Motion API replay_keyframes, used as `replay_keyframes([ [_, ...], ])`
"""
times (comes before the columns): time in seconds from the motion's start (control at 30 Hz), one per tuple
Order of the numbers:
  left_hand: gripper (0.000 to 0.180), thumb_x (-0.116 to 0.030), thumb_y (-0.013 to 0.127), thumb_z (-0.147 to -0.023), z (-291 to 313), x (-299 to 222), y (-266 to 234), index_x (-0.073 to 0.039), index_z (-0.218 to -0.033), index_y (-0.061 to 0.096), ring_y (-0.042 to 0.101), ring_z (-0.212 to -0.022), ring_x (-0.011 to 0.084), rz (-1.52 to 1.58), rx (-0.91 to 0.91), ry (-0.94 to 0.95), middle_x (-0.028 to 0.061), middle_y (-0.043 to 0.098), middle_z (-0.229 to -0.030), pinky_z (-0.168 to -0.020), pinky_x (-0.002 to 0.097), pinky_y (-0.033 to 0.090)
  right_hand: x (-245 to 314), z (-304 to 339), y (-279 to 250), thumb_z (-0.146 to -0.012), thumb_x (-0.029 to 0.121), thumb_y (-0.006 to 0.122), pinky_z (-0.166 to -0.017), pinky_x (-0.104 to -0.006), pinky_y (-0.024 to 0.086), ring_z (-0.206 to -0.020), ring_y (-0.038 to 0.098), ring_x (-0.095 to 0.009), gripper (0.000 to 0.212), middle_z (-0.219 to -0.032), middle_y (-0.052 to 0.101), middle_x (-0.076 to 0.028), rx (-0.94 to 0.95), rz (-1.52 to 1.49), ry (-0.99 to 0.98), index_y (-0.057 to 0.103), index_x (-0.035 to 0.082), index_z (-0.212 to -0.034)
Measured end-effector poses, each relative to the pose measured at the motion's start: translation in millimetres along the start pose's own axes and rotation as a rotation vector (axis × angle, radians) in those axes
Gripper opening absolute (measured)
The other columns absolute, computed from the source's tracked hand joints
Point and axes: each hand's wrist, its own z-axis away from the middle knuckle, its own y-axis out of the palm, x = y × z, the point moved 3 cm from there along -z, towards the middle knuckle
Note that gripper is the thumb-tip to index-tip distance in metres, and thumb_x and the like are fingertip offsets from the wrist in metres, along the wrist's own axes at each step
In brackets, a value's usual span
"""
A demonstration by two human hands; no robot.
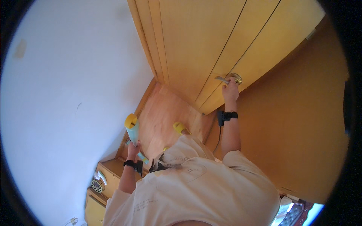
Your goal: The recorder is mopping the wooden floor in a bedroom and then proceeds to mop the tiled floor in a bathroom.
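Note:
My right hand (230,89) reaches out to a wooden door (200,41) and is closed round its metal lever handle (222,79). The handle has a round brass-coloured plate (236,78). Low at the left, my left hand (133,149) grips a pale blue-green, tube-shaped thing (132,133) with a yellow end (131,121) pointing up and away from me. Its exact kind does not show. Another pale green piece (143,157) shows just below that hand; whether it is part of the same thing, I cannot tell. Both wrists wear black straps with a small box and a cable.
A white wall (75,83) rises on the left. Beside it stands a low wooden cabinet (109,175) with an old-style dial telephone (98,182). A broad wooden panel (286,124) fills the right. Below are a wooden floor (162,109) and my yellow slipper (179,127).

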Motion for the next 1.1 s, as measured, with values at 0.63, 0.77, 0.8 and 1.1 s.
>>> replay_keyframes([
  [0.63,0.025,-0.013,0.059,-0.075,-6,-18,53,-0.003,-0.098,0.058,0.060,-0.085,0.0376,-0.043,0.077,-0.050,0.0200,0.063,-0.085,-0.070,0.0407,0.047,10,-2,86,-0.079,0.015,0.062,-0.055,-0.0407,0.048,-0.065,0.056,-0.035,0.050,-0.087,0.053,-0.024,0.164,-0.128,-0.137,0.034,0.006,-0.121],
  [0.77,0.028,-0.012,0.057,-0.076,-4,-18,51,-0.003,-0.103,0.057,0.059,-0.088,0.0378,0.008,0.026,-0.080,0.0204,0.062,-0.088,-0.071,0.0402,0.048,29,3,86,-0.079,0.014,0.061,-0.057,-0.0418,0.048,-0.069,0.058,-0.036,0.051,-0.087,0.056,-0.024,0.205,-0.172,-0.095,0.034,0.005,-0.121],
  [0.8,0.028,-0.012,0.057,-0.076,-5,-18,52,-0.003,-0.103,0.057,0.059,-0.089,0.0380,0.089,0.021,-0.096,0.0206,0.062,-0.089,-0.072,0.0403,0.047,32,3,89,-0.078,0.013,0.061,-0.058,-0.0423,0.048,-0.072,0.058,-0.036,0.052,-0.084,0.057,-0.023,0.195,-0.168,-0.095,0.034,0.005,-0.121],
  [1.1,0.017,-0.017,0.057,-0.079,-11,-45,68,0.000,-0.081,0.057,0.058,-0.070,0.0348,-0.087,0.050,-0.073,0.0171,0.059,-0.072,-0.060,0.0410,0.044,19,18,114,-0.074,0.011,0.061,-0.066,-0.0431,0.048,-0.083,0.058,-0.038,0.061,-0.099,0.053,-0.028,0.282,-0.237,-0.100,0.030,0.007,-0.126],
])
